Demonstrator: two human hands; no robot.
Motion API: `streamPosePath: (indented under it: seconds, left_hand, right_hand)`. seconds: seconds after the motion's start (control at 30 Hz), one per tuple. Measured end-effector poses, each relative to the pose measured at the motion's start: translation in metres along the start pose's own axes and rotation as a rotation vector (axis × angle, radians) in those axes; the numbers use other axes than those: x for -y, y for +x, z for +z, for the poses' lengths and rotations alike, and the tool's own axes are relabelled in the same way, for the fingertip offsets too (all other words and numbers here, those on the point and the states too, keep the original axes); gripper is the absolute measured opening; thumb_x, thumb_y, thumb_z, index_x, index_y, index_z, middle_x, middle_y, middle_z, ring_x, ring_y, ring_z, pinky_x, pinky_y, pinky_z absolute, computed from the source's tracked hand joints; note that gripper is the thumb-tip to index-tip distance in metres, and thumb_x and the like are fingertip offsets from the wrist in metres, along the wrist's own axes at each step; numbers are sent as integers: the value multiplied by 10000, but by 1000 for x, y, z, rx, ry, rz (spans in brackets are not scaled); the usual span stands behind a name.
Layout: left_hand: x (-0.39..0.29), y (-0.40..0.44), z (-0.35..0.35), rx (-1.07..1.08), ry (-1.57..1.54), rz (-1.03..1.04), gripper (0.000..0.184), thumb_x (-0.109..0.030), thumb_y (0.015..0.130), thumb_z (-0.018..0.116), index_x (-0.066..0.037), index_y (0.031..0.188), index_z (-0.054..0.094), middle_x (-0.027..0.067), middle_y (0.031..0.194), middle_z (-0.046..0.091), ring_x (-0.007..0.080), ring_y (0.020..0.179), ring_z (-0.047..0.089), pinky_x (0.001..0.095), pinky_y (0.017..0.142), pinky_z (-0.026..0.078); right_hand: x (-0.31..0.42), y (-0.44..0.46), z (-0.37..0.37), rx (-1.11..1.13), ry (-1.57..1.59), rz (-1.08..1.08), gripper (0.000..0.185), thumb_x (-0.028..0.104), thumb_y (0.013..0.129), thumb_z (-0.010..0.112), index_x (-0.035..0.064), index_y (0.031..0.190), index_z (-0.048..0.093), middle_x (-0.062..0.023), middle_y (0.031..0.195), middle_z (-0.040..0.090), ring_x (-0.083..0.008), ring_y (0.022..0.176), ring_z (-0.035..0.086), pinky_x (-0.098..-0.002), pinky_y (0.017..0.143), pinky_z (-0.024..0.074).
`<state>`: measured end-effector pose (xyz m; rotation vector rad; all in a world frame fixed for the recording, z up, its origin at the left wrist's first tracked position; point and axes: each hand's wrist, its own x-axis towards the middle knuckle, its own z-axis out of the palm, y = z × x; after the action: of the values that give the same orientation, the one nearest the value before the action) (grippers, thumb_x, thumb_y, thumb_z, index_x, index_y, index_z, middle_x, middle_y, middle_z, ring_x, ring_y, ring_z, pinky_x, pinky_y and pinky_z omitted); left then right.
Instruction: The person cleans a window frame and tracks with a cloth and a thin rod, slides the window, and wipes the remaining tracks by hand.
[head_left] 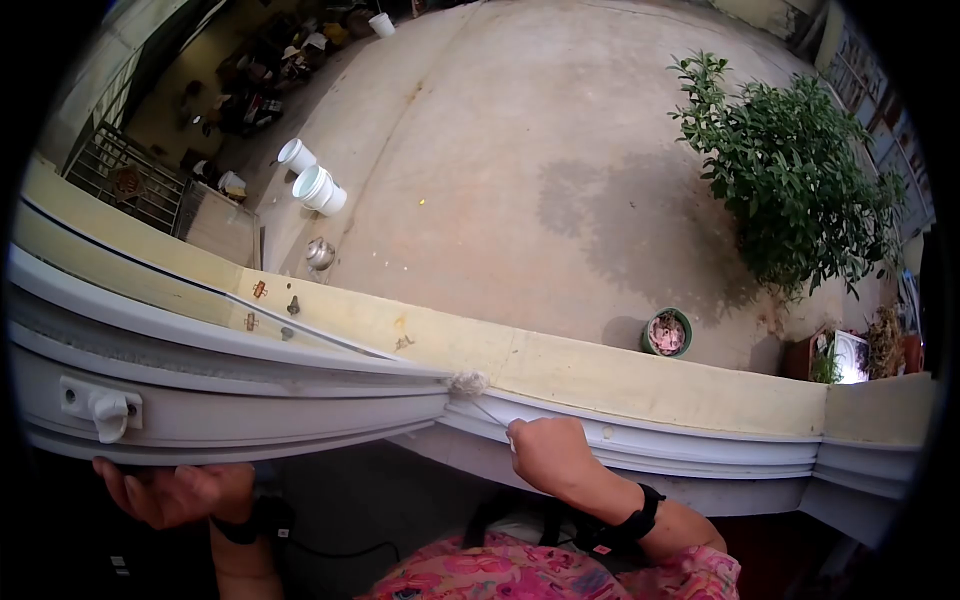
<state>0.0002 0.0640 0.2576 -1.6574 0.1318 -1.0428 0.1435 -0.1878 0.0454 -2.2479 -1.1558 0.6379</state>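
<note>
A thin-stemmed brush has its fuzzy white head at the right end of the window sash, against the window track. The right hand is closed in a fist around the stem's near end. The left hand is just under the sash's lower edge near its left end, fingers loosely curled and partly open; whether they grip the edge, I cannot tell. In the yard, near its closest edge, a green pot contains pinkish pieces. Towards the left edge are two white buckets, contents unclear, and a round metal pot. A brown planter with greenery is at the near right corner. Marks on the right wristband are too small to read.
</note>
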Motion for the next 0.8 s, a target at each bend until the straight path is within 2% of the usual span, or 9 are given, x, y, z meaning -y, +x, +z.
streamPosePath:
  seconds: [0.2, 0.33, 0.43, 0.47, 0.53, 0.63, 0.67, 0.73, 0.8]
  left_hand:
    - [0, -7, 2, 9, -67, -29, 495, -280, 869, 575, -127, 1248, 295, 206, 1268, 306, 410, 1221, 341, 524, 977, 380]
    - [-6, -7, 4, -23, -80, -91, 551, -303, 849, 605, -115, 1254, 282, 203, 1272, 296, 410, 1230, 329, 525, 978, 371]
    - [-10, 1, 3, 59, -62, -59, 482, -216, 888, 494, -79, 1258, 219, 154, 1285, 227, 359, 1282, 222, 538, 1052, 291]
    - [-9, -8, 5, 26, -169, -196, 449, -225, 900, 442, -52, 1253, 227, 158, 1284, 237, 354, 1280, 229, 532, 1052, 292]
    - [-8, -13, 3, -6, -278, -334, 426, -234, 911, 390, -25, 1248, 235, 163, 1282, 248, 349, 1278, 236, 527, 1051, 293]
    - [-5, -14, -1, 58, -116, -225, 407, -230, 913, 301, 18, 1231, 249, 170, 1282, 263, 344, 1287, 235, 517, 1052, 293]
    - [-2, -20, -1, 49, -117, -255, 444, -269, 889, 439, -77, 1249, 264, 178, 1286, 281, 367, 1259, 285, 519, 1020, 326]
    - [2, -21, -2, 47, -115, -285, 518, -308, 866, 577, -172, 1268, 280, 186, 1290, 299, 390, 1232, 336, 521, 989, 359]
    - [2, -8, 1, 18, -31, -68, 495, -295, 879, 557, -183, 1273, 278, 183, 1294, 291, 393, 1229, 339, 518, 988, 365]
  right_hand:
    - [-13, 15, 2, 58, -46, 41, 116, 128, 709, 539, 50, 738, 620, -176, 615, 594, -361, 613, 597, -460, 562, 464]
    - [8, 16, 5, 22, 102, -28, 121, 140, 721, 541, 47, 721, 619, -176, 620, 592, -370, 626, 591, -466, 577, 464]
    - [22, 18, -11, 20, 124, -38, 125, 145, 730, 544, 46, 730, 620, -175, 619, 590, -370, 623, 588, -469, 575, 461]
    - [25, 17, -16, 31, 126, -40, 127, 148, 734, 546, 46, 739, 621, -174, 617, 589, -368, 621, 589, -469, 571, 459]
    - [27, 12, -25, 28, 133, -47, 132, 155, 743, 548, 49, 752, 626, -173, 613, 588, -367, 620, 588, -470, 568, 457]
    - [28, 4, -36, 23, 152, -58, 130, 142, 724, 541, 39, 743, 619, -180, 625, 593, -364, 623, 593, -461, 566, 460]
    - [27, 2, -38, 21, 167, -61, 124, 122, 698, 531, 26, 720, 607, -187, 640, 601, -361, 626, 599, -453, 568, 465]
    - [17, 1, -34, 7, 178, -56, 127, 129, 710, 529, 35, 731, 612, -183, 637, 598, -361, 622, 596, -450, 565, 463]
    - [3, 1, -25, -13, 190, -47, 130, 136, 722, 527, 45, 743, 617, -179, 633, 596, -360, 617, 592, -448, 563, 461]
